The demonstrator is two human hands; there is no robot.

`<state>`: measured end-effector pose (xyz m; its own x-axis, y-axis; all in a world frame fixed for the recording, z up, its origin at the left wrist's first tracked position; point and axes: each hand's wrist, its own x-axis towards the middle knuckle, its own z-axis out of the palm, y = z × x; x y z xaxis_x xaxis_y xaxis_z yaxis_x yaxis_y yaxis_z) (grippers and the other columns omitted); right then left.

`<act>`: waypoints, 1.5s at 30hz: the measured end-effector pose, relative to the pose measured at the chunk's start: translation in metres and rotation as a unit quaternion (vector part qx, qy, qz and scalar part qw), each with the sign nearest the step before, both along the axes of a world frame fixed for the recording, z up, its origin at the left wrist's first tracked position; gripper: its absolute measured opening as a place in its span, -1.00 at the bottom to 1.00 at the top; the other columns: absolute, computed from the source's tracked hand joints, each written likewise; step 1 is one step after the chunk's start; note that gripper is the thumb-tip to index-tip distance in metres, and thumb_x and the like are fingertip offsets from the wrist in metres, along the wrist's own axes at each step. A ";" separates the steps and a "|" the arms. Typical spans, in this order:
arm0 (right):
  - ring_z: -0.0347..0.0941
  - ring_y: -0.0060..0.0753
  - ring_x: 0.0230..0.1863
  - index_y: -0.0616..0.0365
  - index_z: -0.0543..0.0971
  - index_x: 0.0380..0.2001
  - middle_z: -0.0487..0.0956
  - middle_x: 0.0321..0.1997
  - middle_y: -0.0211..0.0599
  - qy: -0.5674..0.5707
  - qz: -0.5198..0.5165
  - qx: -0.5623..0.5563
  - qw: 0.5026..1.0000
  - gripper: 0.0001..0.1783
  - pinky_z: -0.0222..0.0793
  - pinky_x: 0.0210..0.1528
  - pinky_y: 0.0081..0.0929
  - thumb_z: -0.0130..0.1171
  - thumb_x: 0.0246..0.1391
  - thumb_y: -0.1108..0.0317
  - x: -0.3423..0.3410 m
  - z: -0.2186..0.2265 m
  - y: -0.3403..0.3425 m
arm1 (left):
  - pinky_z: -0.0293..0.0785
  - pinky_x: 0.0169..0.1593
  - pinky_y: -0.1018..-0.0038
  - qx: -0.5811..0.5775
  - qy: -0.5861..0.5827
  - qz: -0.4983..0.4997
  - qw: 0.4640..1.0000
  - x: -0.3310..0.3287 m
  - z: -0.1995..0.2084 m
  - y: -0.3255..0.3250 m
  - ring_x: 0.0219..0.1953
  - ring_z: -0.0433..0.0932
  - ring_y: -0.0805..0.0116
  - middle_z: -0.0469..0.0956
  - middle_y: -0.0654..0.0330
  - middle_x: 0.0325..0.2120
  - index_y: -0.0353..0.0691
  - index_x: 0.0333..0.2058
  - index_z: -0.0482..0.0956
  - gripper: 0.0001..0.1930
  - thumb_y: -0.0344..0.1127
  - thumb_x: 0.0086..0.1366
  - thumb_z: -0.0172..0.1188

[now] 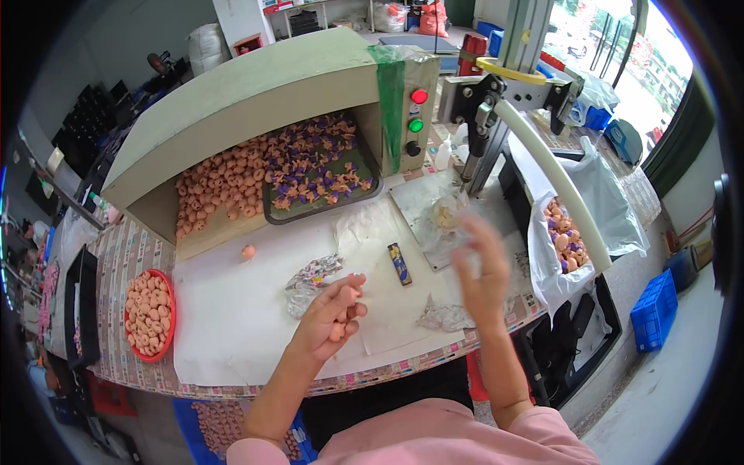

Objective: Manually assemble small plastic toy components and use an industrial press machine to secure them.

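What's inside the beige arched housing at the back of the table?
Round peach pieces are heaped at left; a dark tray of peach-and-purple items stands partly inside, at right. The housing's hood hides the far interior, and upper pieces cover those below.

Patterned tabletop (115,271) bears beige housing (256,85), red basin (173,310) and white sheet (221,325). A peach-coloured piece (248,252) lies on the sheet.

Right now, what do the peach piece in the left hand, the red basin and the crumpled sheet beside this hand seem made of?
Peach piece: perhaps matt plastic or rubber; evenly coloured, but too small to settle.
Red basin: probably plastic; smooth, evenly coloured rim.
Crumpled sheet: likely thin, shiny plastic film; glints follow its creases, though foil is possible.
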<state>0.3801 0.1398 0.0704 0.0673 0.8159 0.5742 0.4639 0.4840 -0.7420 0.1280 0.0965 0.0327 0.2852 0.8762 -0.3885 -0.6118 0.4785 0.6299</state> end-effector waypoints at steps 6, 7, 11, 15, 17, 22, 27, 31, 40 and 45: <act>0.36 -0.05 0.09 0.20 0.48 0.01 0.49 0.06 -0.06 -0.157 0.159 -0.045 0.974 -0.59 0.28 0.09 -0.23 0.18 0.04 0.40 -0.102 -0.063 -0.003 | 0.28 -0.55 0.75 -0.020 -0.116 0.050 0.992 -0.038 -0.018 -0.063 -0.36 0.41 0.52 0.43 0.25 -0.18 -0.12 0.02 0.46 -0.61 -0.10 0.29 0.16; 0.34 -0.04 0.09 0.20 0.48 0.01 0.49 0.06 -0.07 -0.219 0.130 -0.039 0.966 -0.57 0.25 0.09 -0.22 0.20 0.04 0.35 -0.111 -0.066 -0.001 | 0.30 -0.54 0.75 -0.017 -0.121 0.073 0.990 -0.040 -0.019 -0.068 -0.34 0.41 0.52 0.43 0.23 -0.17 -0.12 0.02 0.46 -0.63 -0.12 0.30 0.15; 0.32 -0.04 0.04 0.20 0.50 -0.04 0.50 -0.10 -0.09 -0.268 0.172 -0.145 0.937 -0.55 0.23 0.05 -0.24 0.26 -0.01 0.27 -0.126 -0.060 -0.005 | 0.33 -0.48 0.75 0.021 -0.118 0.080 0.989 -0.052 -0.024 -0.083 -0.28 0.41 0.51 0.43 0.18 -0.07 -0.15 0.02 0.44 -0.67 -0.21 0.33 0.13; 0.43 -0.15 -0.15 0.20 0.51 -0.12 0.48 -0.23 -0.17 -0.134 0.184 -0.135 0.964 -0.60 0.36 -0.12 -0.35 0.31 -0.07 0.35 -0.119 -0.061 -0.029 | 0.32 -0.47 0.76 -0.032 -0.156 0.095 0.983 -0.058 -0.031 -0.089 -0.26 0.40 0.51 0.41 0.18 -0.03 -0.17 0.05 0.41 -0.66 -0.27 0.34 0.11; 0.44 -0.29 -0.19 0.21 0.52 -0.14 0.47 -0.25 -0.24 -0.067 0.188 -0.174 0.964 -0.61 0.36 -0.17 -0.43 0.32 -0.07 0.38 -0.107 -0.051 -0.042 | 0.37 -0.42 0.72 -0.028 -0.157 0.085 0.984 -0.054 -0.030 -0.086 -0.18 0.51 0.55 0.48 0.20 -0.05 -0.14 0.11 0.37 -0.62 -0.31 0.33 0.11; 0.38 -0.60 -0.24 0.26 0.52 -0.22 0.43 -0.21 -0.38 0.211 0.199 -0.273 0.917 -0.62 0.30 -0.26 -0.64 0.42 -0.14 0.44 -0.076 -0.042 -0.068 | 0.43 -0.38 0.69 0.023 -0.188 0.041 0.981 -0.046 -0.057 -0.078 -0.17 0.52 0.54 0.50 0.18 -0.05 -0.14 0.11 0.36 -0.60 -0.31 0.31 0.14; 0.37 -0.57 -0.31 0.23 0.55 -0.26 0.44 -0.24 -0.35 0.193 0.193 -0.171 0.947 -0.64 0.28 -0.31 -0.61 0.44 -0.17 0.43 -0.063 -0.051 -0.076 | 0.49 -0.34 0.67 0.001 -0.105 0.039 0.994 -0.029 -0.063 -0.071 -0.17 0.53 0.53 0.51 0.23 -0.10 -0.16 0.11 0.36 -0.58 -0.25 0.30 0.15; 0.39 -0.46 -0.37 0.21 0.58 -0.31 0.47 -0.36 -0.33 0.105 0.170 -0.099 0.975 -0.62 0.28 -0.37 -0.56 0.49 -0.25 0.39 -0.063 -0.053 -0.076 | 0.52 -0.29 0.64 -0.006 -0.084 0.046 0.995 -0.026 -0.067 -0.066 -0.18 0.53 0.52 0.52 0.25 -0.11 -0.17 0.09 0.39 -0.56 -0.18 0.28 0.16; 0.38 -0.49 -0.39 0.23 0.58 -0.31 0.45 -0.39 -0.35 0.051 0.154 -0.107 0.981 -0.57 0.27 -0.40 -0.58 0.49 -0.22 0.21 -0.068 -0.052 -0.078 | 0.53 -0.29 0.62 -0.007 -0.070 0.051 0.996 -0.025 -0.066 -0.064 -0.18 0.54 0.51 0.53 0.26 -0.15 -0.19 0.08 0.41 -0.54 -0.15 0.25 0.19; 0.39 -0.48 -0.41 0.22 0.58 -0.31 0.46 -0.40 -0.34 0.057 0.147 -0.102 0.982 -0.57 0.27 -0.41 -0.57 0.50 -0.23 0.22 -0.068 -0.054 -0.078 | 0.53 -0.30 0.62 -0.010 -0.075 0.048 0.996 -0.025 -0.067 -0.065 -0.19 0.55 0.51 0.54 0.27 -0.17 -0.18 0.07 0.42 -0.56 -0.17 0.25 0.20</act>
<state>0.3120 0.0616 0.0160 -0.1338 0.9067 0.4000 0.2342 0.4211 -0.8762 0.1027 0.0319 -0.0346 0.2565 0.8950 -0.3650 -0.7419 0.4244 0.5191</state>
